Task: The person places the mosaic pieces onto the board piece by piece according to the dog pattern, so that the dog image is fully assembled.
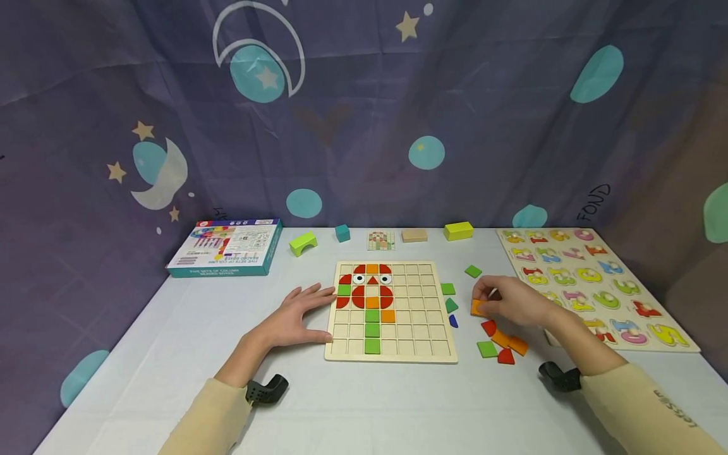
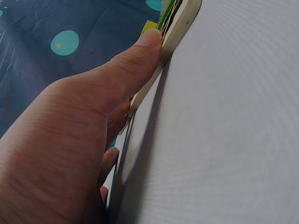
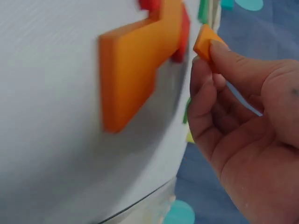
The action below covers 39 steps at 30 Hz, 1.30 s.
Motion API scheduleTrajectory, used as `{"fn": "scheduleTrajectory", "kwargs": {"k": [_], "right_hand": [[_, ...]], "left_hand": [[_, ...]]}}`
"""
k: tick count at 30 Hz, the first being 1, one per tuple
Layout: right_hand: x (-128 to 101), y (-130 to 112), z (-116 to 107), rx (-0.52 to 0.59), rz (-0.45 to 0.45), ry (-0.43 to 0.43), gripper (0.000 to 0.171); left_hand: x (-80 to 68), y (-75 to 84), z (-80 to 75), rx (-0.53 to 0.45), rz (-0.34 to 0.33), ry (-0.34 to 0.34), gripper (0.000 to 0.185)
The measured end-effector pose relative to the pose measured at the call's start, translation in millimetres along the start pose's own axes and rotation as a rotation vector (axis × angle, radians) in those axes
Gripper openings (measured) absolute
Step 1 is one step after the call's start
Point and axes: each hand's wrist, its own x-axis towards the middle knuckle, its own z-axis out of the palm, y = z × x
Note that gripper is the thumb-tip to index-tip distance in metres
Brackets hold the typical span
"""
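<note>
A wooden grid board (image 1: 415, 316) lies mid-table with red, orange and green tiles set in its left columns. My left hand (image 1: 298, 313) lies flat on the table, fingers straight, touching the board's left edge; in the left wrist view the thumb (image 2: 135, 58) presses against the board's rim (image 2: 180, 25). To the right of the board, my right hand (image 1: 506, 302) pinches a small orange tile (image 1: 476, 308) (image 3: 205, 42). Loose orange, red and green tiles (image 1: 500, 344) lie just in front of that hand; two orange ones (image 3: 135, 65) fill the right wrist view.
Green and blue pieces (image 1: 450, 305) lie by the board's right edge. A number puzzle board (image 1: 591, 284) sits at the far right. A boxed set (image 1: 227, 248), green arch block (image 1: 303, 242), teal cube (image 1: 342, 232), pattern card (image 1: 380, 240), tan block (image 1: 414, 235) and yellow block (image 1: 458, 230) line the back.
</note>
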Motion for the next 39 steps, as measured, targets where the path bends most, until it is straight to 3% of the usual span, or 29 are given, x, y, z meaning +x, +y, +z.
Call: {"fn": "scheduleTrajectory", "kwargs": {"k": [9, 20, 30, 39], "right_hand": [[15, -27, 8, 0.056, -0.081, -0.008, 0.010], [37, -67, 37, 0.104, -0.180, -0.070, 0.010], [48, -96, 66, 0.060, -0.268, -0.107, 0.009], [53, -105, 82, -0.005, -0.292, -0.115, 0.011]], "left_hand": [[-0.8, -0.6, -0.2, 0.002, 0.002, 0.002, 0.082], [-2.3, -0.7, -0.6, -0.005, 0.000, 0.006, 0.082], [-0.7, 0.4, 0.3, -0.003, -0.004, 0.002, 0.083], [0.2, 1.2, -0.7, 0.005, -0.010, 0.002, 0.083]]}}
